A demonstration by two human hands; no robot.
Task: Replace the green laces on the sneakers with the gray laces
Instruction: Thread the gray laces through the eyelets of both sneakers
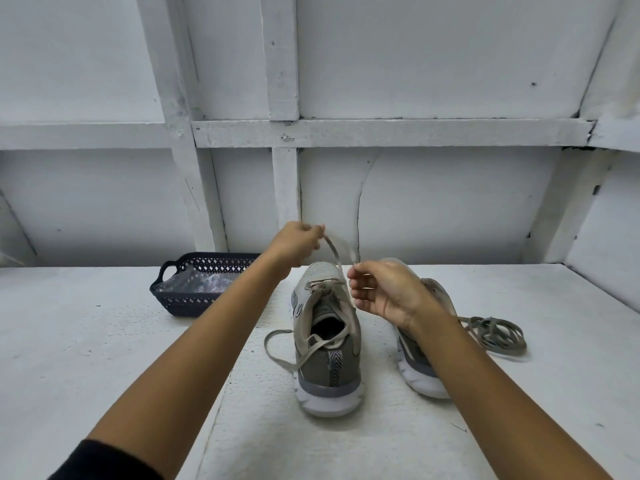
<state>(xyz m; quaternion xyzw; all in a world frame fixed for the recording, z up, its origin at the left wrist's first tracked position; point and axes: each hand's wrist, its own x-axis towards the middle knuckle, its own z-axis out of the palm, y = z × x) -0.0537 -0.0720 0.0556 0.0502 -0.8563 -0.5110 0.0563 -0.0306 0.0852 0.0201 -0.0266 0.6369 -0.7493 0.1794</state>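
Mid-frame, the left hand (pixel 298 244) and right hand (pixel 382 293) each pinch an end of the pale lace (pixel 333 252) above the centre sneaker (pixel 327 344). It looks like early threading (darker laces (pixel 498 336) lie coiled at right). Next, I'd say, cross the ends into higher eyelets.

I see the centre sneaker (pixel 327 341) with a pale beige-gray upper, a darker olive-gray heel, a gray band and a white sole. Its heel tab (pixel 335 367) carries a black-and-white chevron pattern. The lace (pixel 332 251) rising from it is light gray. At the right of the frame, a coil of laces (pixel 498 336) looks darker, a greenish gray. The basket (pixel 194 299) at left is dark navy with a diamond lattice. The bench (pixel 86 358) and wall (pixel 433 64) are white, and the sleeve (pixel 104 462) at lower left is black.
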